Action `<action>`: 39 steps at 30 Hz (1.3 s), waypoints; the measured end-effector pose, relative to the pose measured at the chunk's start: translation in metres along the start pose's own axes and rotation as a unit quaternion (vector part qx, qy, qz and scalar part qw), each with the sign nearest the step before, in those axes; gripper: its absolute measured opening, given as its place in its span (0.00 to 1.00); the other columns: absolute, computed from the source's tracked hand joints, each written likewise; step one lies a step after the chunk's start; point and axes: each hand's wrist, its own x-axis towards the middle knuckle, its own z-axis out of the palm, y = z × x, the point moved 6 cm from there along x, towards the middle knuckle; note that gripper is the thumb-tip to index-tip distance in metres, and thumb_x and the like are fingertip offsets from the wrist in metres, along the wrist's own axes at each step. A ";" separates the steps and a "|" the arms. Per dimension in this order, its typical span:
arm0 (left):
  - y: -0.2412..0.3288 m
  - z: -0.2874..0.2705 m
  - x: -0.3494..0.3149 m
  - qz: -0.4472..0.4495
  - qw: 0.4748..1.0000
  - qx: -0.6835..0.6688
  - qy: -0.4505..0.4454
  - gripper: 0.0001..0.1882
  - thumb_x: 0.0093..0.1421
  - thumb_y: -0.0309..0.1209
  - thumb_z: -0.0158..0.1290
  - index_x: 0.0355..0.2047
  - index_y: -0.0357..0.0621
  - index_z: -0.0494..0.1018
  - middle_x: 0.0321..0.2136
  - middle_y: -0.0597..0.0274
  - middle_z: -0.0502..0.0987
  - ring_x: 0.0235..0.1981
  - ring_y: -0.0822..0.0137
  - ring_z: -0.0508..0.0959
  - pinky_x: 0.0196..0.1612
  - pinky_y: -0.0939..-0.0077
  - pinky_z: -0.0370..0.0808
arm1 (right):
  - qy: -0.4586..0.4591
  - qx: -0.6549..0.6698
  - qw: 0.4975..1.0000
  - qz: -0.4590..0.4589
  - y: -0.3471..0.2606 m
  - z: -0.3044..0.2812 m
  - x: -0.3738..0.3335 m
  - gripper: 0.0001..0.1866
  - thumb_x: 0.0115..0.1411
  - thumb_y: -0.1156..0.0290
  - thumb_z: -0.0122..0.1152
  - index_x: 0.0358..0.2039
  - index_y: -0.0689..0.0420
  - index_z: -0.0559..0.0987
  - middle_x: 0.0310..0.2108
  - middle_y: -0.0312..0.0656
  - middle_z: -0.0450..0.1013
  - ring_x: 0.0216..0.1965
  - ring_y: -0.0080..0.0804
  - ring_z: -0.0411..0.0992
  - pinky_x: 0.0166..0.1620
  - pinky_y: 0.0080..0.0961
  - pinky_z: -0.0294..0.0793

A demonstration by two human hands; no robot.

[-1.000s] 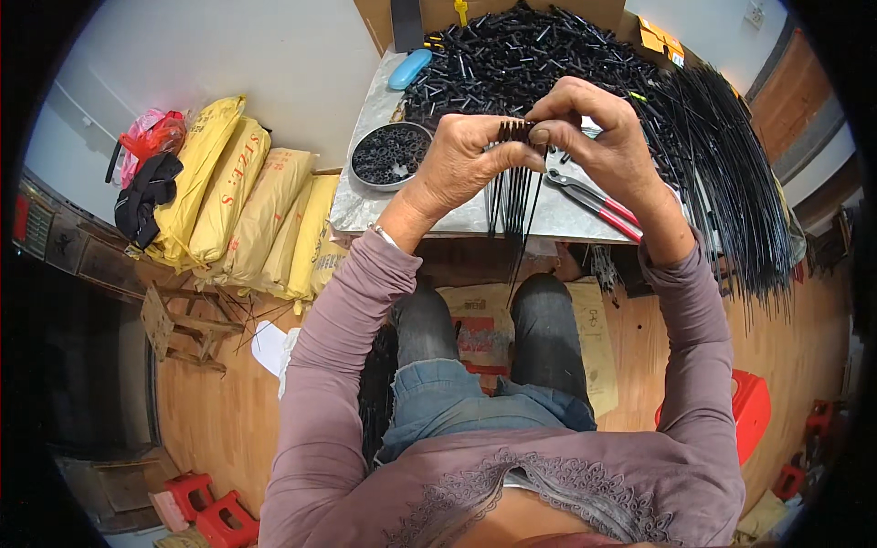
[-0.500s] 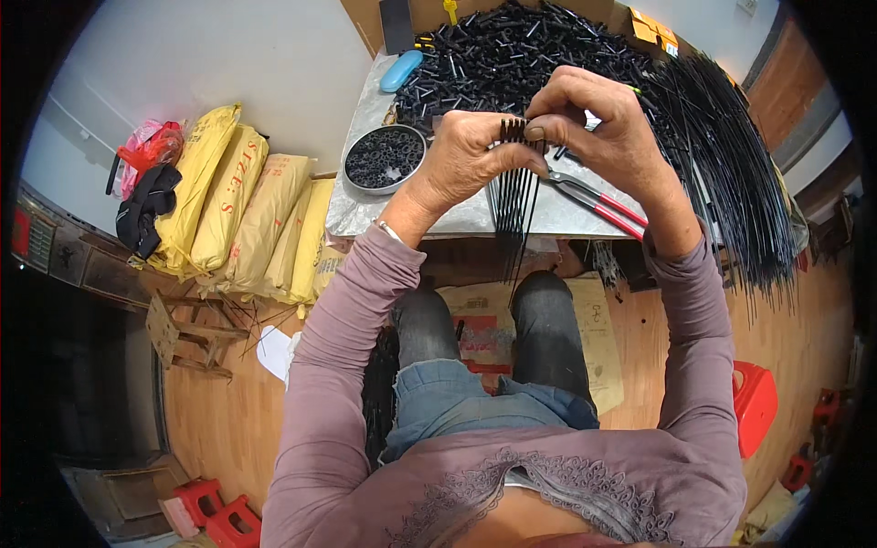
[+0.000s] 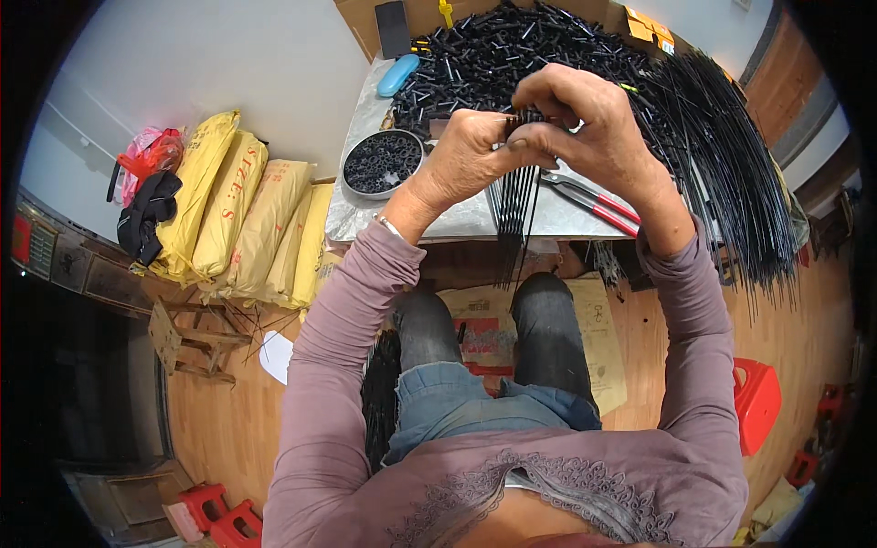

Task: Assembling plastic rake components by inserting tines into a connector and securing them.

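Observation:
My left hand (image 3: 461, 151) is closed around a bundle of thin black rods (image 3: 517, 210), which hang down past the table's front edge in a loose fan. My right hand (image 3: 589, 123) meets it at the top of the bundle, its thumb and fingers curled over the rods' upper ends. Those ends are partly hidden by the fingers. Just below my right hand, pliers with red handles (image 3: 594, 208) lie on the table. A round tin of small black rings (image 3: 349, 173) stands left of my left hand.
A heap of short black tubes (image 3: 521, 46) covers the table's back. Long black rods (image 3: 744, 173) overhang its right side. A blue case (image 3: 398, 76) lies at the back left. Yellow sacks (image 3: 228, 201) lean on the wall, a wooden stool (image 3: 192, 338) in front. A red plastic stool (image 3: 756, 406) stands right.
My right hand has shifted slightly left and curled over the rods' upper ends, now covering more of them. My left hand keeps its hold on the bundle.

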 end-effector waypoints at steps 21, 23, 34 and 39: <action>-0.086 0.055 -0.081 -0.025 0.954 0.284 -0.094 0.51 0.47 0.56 0.61 0.58 0.25 0.58 0.61 0.34 0.56 0.65 0.41 0.54 0.66 0.56 0.53 | 0.041 -0.004 0.996 -0.083 -0.031 0.029 0.019 0.07 0.50 0.76 0.68 0.24 0.63 0.77 0.21 0.39 0.72 0.20 0.27 0.72 0.23 0.21 0.70; -0.084 0.051 -0.081 0.005 0.948 0.314 -0.045 0.53 0.47 0.59 0.59 0.59 0.25 0.57 0.62 0.34 0.54 0.66 0.42 0.52 0.67 0.57 0.51 | -0.002 -0.021 0.997 -0.068 -0.026 0.031 0.024 0.06 0.51 0.77 0.66 0.30 0.63 0.79 0.24 0.39 0.74 0.23 0.24 0.73 0.27 0.19 0.72; -0.098 0.056 -0.086 -0.051 0.938 0.340 -0.052 0.59 0.47 0.67 0.52 0.58 0.18 0.56 0.64 0.38 0.51 0.66 0.39 0.48 0.68 0.56 0.47 | -0.187 -0.110 0.906 0.362 0.246 0.040 -0.088 0.14 0.56 0.60 0.61 0.37 0.57 0.81 0.30 0.38 0.78 0.30 0.30 0.75 0.34 0.26 0.73; -0.098 0.054 -0.087 -0.054 0.939 0.335 -0.059 0.58 0.47 0.65 0.54 0.58 0.18 0.56 0.63 0.40 0.52 0.66 0.40 0.49 0.68 0.57 0.48 | -0.234 -0.172 0.890 0.352 0.238 0.057 -0.106 0.11 0.52 0.63 0.62 0.36 0.50 0.82 0.35 0.40 0.78 0.37 0.39 0.76 0.41 0.32 0.73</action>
